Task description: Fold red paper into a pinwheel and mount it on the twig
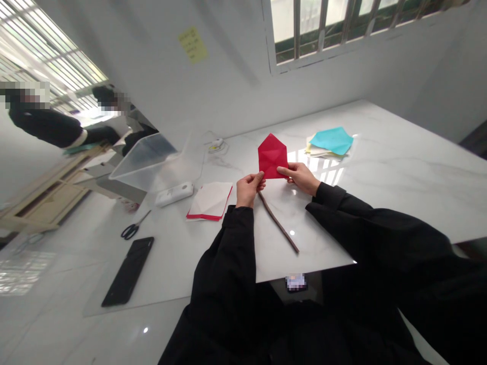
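A red paper envelope (pixel 272 156) with its pointed flap up is held above the white table. My left hand (pixel 248 189) pinches its lower left corner between thumb and fingers. At its lower right edge, my right hand (pixel 302 177) grips it with the thumb on the front. Below the hands a thin brown stick (pixel 279 223) lies on the table. To the left is a stack of white and red paper sheets (pixel 210 200). A pile with a blue envelope on top (pixel 334 140) lies at the back right.
On the left of the table (pixel 399 167) are a white power strip (pixel 175 194), scissors (pixel 131 230), a black phone (pixel 128 272) and a clear plastic bin (pixel 146 159). Two people are beyond the bin. A yellow note (pixel 193 44) is on the wall.
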A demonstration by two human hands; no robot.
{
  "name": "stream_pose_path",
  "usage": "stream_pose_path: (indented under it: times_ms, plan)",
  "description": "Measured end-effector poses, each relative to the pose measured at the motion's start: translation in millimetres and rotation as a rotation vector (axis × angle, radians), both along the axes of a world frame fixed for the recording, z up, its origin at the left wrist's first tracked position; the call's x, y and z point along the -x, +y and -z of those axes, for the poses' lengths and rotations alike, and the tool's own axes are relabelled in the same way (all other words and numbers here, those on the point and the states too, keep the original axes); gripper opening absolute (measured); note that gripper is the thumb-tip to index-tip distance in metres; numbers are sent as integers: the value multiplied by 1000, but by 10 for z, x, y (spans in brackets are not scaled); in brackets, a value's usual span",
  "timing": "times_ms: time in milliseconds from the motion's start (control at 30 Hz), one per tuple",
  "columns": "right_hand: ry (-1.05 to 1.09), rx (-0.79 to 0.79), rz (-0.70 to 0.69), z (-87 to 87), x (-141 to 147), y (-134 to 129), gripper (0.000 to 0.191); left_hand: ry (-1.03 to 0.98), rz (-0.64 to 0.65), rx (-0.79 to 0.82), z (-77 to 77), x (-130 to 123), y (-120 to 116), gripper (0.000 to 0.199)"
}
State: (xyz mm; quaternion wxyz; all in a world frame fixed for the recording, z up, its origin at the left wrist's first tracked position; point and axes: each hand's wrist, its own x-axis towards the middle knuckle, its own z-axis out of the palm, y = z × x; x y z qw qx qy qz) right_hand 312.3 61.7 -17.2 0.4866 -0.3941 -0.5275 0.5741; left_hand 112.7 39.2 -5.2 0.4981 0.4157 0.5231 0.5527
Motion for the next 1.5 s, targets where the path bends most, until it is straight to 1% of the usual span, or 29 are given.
stream_pose_path:
  times_ms: [100, 200, 333, 533, 600, 733, 867, 933, 1000, 1167, 1267, 1367, 1500]
  plan:
    - [12, 9, 0, -2, -1, -2, 56, 18, 12, 3, -21, 11, -13, 57]
    - [10, 35, -23, -14, -16, -6, 56, -35, 40, -12, -51, 7, -21, 55]
    - [-25, 39, -125, -17, -43, -3, 55, -113, 49, -58, -83, 1, -8, 52]
    - [-82, 28, -237, -39, -65, -19, 46, -170, 5, -106, -113, 62, 11, 57]
    - [-99, 28, -266, -57, -68, -31, 43, -167, -3, -110, -117, 85, 13, 53]
    - [-108, 20, -288, -54, -73, -29, 41, -164, 13, -107, -106, 110, 18, 37]
    - [-98, 23, -297, -10, -72, -9, 44, -178, 26, -92, -98, 120, 18, 33]
    - [-88, 20, -285, 6, -66, -2, 46, -184, 45, -75, -106, 119, 11, 36]
    - [-85, 14, -258, 11, -59, 2, 48, -197, 80, -63, -121, 109, -1, 44]
    - [-103, -2, -213, 1, -49, 1, 52, -211, 159, -84, -143, 40, -48, 82]
    - [-112, -18, -227, 3, -53, -4, 52, -206, 200, -83, -121, -16, -71, 92]
    - [-103, -36, -252, 14, -55, -8, 51, -195, 217, -87, -84, -54, -78, 88]
    - [-89, -28, -281, 30, -53, -3, 49, -168, 219, -113, -32, -67, -59, 67]
